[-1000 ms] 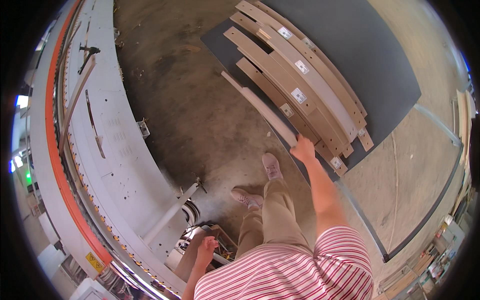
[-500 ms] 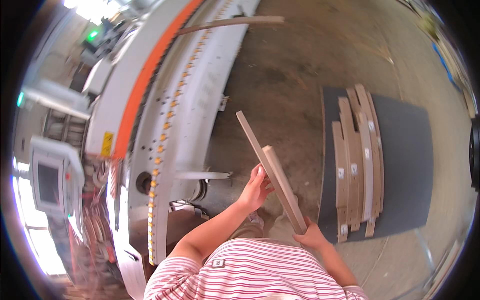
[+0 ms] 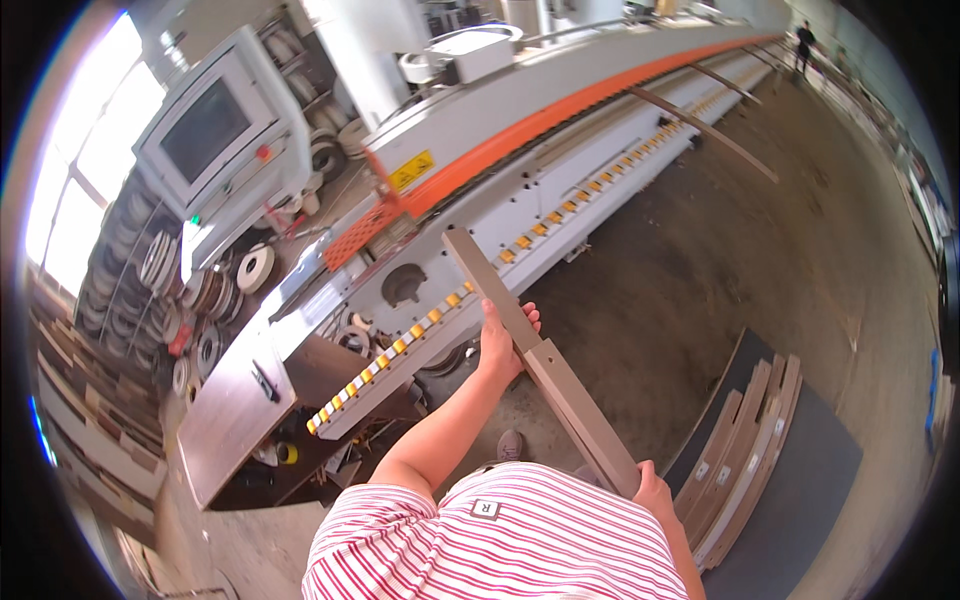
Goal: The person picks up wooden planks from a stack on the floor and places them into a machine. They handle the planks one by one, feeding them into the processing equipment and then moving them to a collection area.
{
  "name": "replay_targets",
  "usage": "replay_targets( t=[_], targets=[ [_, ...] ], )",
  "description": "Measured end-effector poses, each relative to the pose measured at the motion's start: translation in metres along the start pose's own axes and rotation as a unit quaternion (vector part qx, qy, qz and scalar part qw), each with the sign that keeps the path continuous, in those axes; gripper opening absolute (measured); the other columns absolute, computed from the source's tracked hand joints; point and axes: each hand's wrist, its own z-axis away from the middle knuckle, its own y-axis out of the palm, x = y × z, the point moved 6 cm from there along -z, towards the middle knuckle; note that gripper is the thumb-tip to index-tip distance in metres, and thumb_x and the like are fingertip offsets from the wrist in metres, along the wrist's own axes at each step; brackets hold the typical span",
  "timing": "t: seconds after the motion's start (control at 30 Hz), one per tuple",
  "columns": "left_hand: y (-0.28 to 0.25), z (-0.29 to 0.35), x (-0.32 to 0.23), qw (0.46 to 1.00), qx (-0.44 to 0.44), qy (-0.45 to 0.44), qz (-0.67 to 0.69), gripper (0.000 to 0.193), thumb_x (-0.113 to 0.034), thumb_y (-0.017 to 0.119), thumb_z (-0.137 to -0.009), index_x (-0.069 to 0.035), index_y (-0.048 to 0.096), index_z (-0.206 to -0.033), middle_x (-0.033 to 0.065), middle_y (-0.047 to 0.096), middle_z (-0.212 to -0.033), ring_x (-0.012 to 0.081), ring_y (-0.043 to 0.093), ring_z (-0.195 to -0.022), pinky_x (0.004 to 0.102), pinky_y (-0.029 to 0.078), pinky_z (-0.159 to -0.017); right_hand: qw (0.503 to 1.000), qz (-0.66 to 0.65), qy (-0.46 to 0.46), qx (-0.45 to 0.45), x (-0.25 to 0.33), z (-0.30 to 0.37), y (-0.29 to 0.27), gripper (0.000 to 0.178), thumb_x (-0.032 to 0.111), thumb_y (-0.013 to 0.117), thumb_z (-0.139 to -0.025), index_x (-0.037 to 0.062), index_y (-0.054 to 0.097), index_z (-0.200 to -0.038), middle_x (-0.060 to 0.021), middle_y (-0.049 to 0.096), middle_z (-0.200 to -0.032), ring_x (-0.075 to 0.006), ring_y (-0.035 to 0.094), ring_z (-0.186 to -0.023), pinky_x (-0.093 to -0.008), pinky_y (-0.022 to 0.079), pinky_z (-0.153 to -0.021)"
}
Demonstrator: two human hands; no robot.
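Two narrow brown board strips, a longer one (image 3: 478,262) and a shorter one (image 3: 582,400), lie against each other in front of my body. My left hand (image 3: 503,338) is closed around the longer strip near its middle, thumb on one side and fingertips on the other. At the near end, my right hand (image 3: 652,492) grips both strips by their edge. The far tip of the longer strip overlaps the end of the long grey and orange machine (image 3: 520,135) in my view; whether it touches the machine I cannot tell.
Yellow rollers (image 3: 540,229) line the machine's side rail. A control panel (image 3: 215,125) stands at the left, above rolls of edge banding (image 3: 208,348). A wooden table (image 3: 235,420) with a black pen-like tool is nearer. At right, more strips (image 3: 745,450) lie on a dark board (image 3: 825,480).
My view has swung left toward the machine's end and control panel. Both strips have come round with me, still in both hands, their far end now over the machine in view.
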Motion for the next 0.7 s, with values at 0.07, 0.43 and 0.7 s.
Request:
replay_targets(
  t=[0.07, 0.43, 0.7],
  targets=[
    [-0.024, -0.004, -0.022, 0.998, -0.046, 0.037, 0.006, 0.065, -0.058, 0.031, -0.101, 0.001, 0.045, -0.124, 0.0185, 0.061, -0.111, 0.0284, 0.064, -0.095, 0.0412, 0.057, -0.082, 0.999, 0.026, -0.039, 0.018, 0.024, -0.010, -0.009, 0.082, 0.049, 0.084, -0.061, 0.0018, 0.046, -0.116, -0.0259, 0.066, -0.107, -0.0401, 0.065, -0.102, -0.0446, 0.051, -0.088],
    [-0.098, -0.078, -0.129, 0.996, -0.032, 0.072, -0.052, 0.051, -0.041, 0.023, -0.106, 0.003, 0.044, -0.120, 0.0216, 0.059, -0.109, 0.0323, 0.063, -0.097, 0.0447, 0.055, -0.083, 0.977, 0.146, -0.147, 0.043, 0.138, -0.037, -0.010, 0.068, 0.041, 0.077, -0.069, 0.0037, 0.044, -0.116, -0.0232, 0.066, -0.105, -0.0391, 0.066, -0.099, -0.0453, 0.050, -0.086],
    [-0.129, -0.138, -0.176, 0.997, -0.039, 0.018, -0.057, 0.049, -0.037, 0.024, -0.107, 0.006, 0.046, -0.118, 0.0185, 0.059, -0.102, 0.0309, 0.061, -0.096, 0.0478, 0.053, -0.089, 0.979, 0.137, -0.147, 0.030, 0.176, -0.068, 0.012, 0.070, 0.035, 0.075, -0.068, 0.0039, 0.043, -0.122, -0.0217, 0.063, -0.115, -0.0381, 0.065, -0.101, -0.0467, 0.051, -0.086]
  ],
)
